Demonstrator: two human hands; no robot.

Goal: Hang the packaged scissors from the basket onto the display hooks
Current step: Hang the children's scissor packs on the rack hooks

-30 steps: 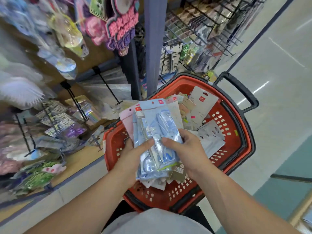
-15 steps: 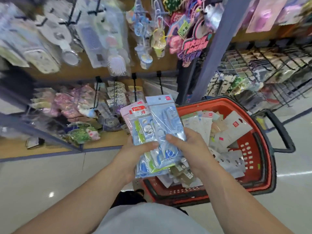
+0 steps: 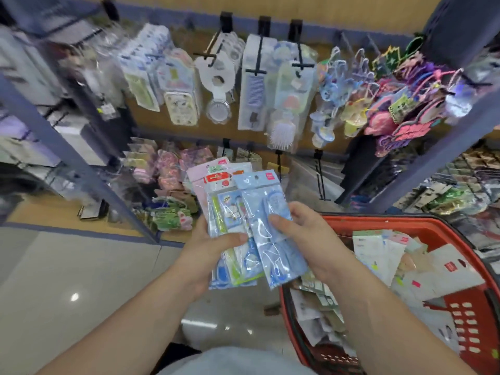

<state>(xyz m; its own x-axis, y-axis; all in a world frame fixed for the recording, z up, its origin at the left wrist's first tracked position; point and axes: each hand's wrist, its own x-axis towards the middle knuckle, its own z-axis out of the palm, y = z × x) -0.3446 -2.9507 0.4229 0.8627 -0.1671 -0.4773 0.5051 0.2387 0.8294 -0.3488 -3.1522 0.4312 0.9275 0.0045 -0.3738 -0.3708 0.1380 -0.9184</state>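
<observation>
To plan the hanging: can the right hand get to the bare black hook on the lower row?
Probably yes: nothing stands between the right hand and the bare hook, though that hand grips the blue packet.

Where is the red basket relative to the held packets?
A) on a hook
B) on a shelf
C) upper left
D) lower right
D: the basket sits lower right of the packets that the left hand and right hand hold.
</observation>
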